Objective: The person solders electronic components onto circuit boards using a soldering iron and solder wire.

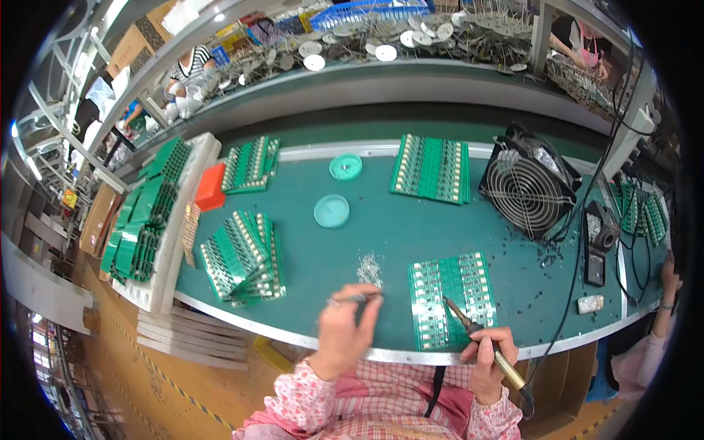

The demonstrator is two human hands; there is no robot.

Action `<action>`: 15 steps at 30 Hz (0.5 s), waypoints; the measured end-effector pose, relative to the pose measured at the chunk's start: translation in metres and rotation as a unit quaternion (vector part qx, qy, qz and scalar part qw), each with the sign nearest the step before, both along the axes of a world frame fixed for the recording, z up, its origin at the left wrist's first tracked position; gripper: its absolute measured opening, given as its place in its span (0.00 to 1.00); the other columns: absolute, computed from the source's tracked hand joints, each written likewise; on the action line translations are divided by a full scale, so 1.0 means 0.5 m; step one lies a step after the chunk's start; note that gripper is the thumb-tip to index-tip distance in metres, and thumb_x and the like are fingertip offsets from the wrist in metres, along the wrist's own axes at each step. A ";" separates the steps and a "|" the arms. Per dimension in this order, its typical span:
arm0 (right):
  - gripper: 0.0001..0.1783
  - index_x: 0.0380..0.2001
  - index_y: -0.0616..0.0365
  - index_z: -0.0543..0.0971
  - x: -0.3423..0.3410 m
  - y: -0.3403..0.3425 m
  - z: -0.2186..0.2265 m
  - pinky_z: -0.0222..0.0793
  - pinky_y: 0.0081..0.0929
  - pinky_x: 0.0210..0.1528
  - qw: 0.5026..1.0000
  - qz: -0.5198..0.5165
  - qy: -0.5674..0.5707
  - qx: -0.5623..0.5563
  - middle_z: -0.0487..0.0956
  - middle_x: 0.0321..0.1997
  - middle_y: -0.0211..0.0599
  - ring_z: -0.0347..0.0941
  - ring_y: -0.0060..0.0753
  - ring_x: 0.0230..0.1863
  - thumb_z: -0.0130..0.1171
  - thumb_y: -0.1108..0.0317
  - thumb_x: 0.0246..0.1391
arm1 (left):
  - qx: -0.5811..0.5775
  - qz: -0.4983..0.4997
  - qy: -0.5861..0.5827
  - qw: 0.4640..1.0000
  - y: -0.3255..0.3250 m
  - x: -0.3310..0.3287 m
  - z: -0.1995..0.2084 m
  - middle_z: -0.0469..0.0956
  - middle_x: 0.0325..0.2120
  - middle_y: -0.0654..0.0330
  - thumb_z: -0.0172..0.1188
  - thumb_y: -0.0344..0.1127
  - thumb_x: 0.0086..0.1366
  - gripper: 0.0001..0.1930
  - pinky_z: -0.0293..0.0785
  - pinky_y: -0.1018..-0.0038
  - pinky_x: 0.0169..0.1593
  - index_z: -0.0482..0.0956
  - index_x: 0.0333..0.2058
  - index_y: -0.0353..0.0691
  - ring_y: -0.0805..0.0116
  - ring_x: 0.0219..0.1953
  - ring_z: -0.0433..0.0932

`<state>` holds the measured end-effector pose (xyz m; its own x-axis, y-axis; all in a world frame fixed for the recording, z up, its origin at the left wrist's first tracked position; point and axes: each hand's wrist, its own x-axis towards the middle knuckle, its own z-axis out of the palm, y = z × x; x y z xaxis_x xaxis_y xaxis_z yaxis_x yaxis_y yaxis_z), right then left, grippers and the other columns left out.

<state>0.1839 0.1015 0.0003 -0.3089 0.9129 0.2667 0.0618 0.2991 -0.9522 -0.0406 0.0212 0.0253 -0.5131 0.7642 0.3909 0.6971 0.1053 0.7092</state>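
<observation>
My left hand (339,336) is closed on a pair of tweezers (358,298), whose tip is by a small heap of tiny pale parts (369,268) on the green mat. In my right hand (487,358) is a soldering iron (465,320), gripped like a pen. Its dark tip points at the middle of a green circuit board panel (469,273) lying flat near the bench's front edge. Rows of small pale components run down both sides of that panel. Whether the tip touches it, I cannot tell.
Stacks of circuit boards (238,253) lie on the left and at the back (431,167). Two round green dishes (331,211) sit mid-bench. A black fan (524,192) stands right, beside a soldering iron stand (601,227) and cables. A white foam tray (192,192) holds more boards.
</observation>
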 end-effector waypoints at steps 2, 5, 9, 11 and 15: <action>0.14 0.32 0.62 0.77 0.001 -0.001 -0.003 0.69 0.23 0.23 1.000 -0.001 0.006 -0.004 0.77 0.15 0.33 0.75 0.24 0.16 0.53 0.60 0.63 | 0.004 0.047 -0.003 0.999 -0.014 -0.021 -0.003 0.82 0.34 0.55 0.62 0.24 0.62 0.04 0.76 0.71 0.43 0.82 0.37 0.35 0.62 0.36 0.83; 0.14 0.33 0.62 0.77 0.001 -0.001 -0.004 0.69 0.23 0.22 1.000 0.001 0.010 -0.008 0.77 0.15 0.33 0.75 0.24 0.17 0.53 0.61 0.63 | 0.000 0.083 -0.042 0.996 -0.028 -0.042 -0.002 0.81 0.32 0.56 0.61 0.24 0.65 0.05 0.76 0.74 0.42 0.80 0.39 0.32 0.67 0.36 0.83; 0.13 0.33 0.62 0.76 -0.001 -0.003 -0.011 0.69 0.23 0.22 1.000 -0.014 0.024 -0.016 0.76 0.16 0.33 0.75 0.23 0.17 0.52 0.62 0.64 | 0.002 0.088 -0.060 0.994 -0.037 -0.057 -0.027 0.81 0.33 0.58 0.60 0.24 0.67 0.06 0.76 0.75 0.43 0.78 0.41 0.30 0.70 0.37 0.82; 0.13 0.33 0.62 0.76 0.000 -0.002 -0.006 0.68 0.23 0.22 1.000 -0.007 0.013 -0.025 0.76 0.16 0.33 0.75 0.23 0.17 0.51 0.63 0.64 | -0.003 0.086 -0.059 0.995 -0.038 -0.059 -0.031 0.81 0.33 0.58 0.60 0.25 0.67 0.06 0.76 0.75 0.43 0.78 0.41 0.30 0.70 0.37 0.82; 0.11 0.33 0.61 0.76 0.005 -0.005 -0.011 0.68 0.23 0.23 1.000 -0.012 0.005 -0.003 0.77 0.16 0.33 0.75 0.23 0.17 0.51 0.64 0.63 | 0.008 0.076 -0.037 0.996 -0.026 -0.055 -0.034 0.81 0.33 0.57 0.60 0.25 0.66 0.06 0.76 0.75 0.42 0.78 0.41 0.30 0.69 0.36 0.82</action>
